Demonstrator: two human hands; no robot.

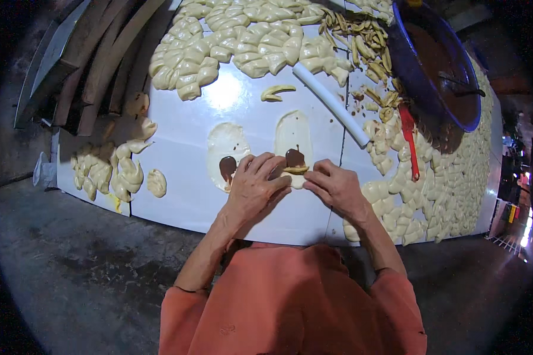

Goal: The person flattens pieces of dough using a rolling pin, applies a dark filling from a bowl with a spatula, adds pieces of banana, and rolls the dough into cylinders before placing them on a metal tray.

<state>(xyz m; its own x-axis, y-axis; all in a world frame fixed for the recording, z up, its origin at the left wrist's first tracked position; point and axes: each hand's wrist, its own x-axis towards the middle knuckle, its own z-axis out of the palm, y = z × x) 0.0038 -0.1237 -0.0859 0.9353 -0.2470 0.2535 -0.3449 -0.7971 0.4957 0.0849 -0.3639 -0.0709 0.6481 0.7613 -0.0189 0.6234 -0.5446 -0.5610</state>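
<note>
In front of me, a thin oval of dough (292, 129) lies on the white table, with a dark brown spread (294, 157) and a banana slice (296, 170) near its close end. My left hand (256, 182) is closed at the left of this end, its fingertips on the dough beside the slice. On the other side, my right hand (339, 186) pinches the dough's right edge by the slice's end. The fingers hide part of the dough. To the left lies a second dough oval (226, 142) with a brown dab, partly covered by my left hand.
A pale rolling rod (331, 106) lies slantwise beyond my right hand. A red spatula (408, 142) rests near a blue tub (471, 121) of brown spread. Dough pieces (254, 47) cover the far side; others sit left and right. Banana strips (361, 47) are piled at far right.
</note>
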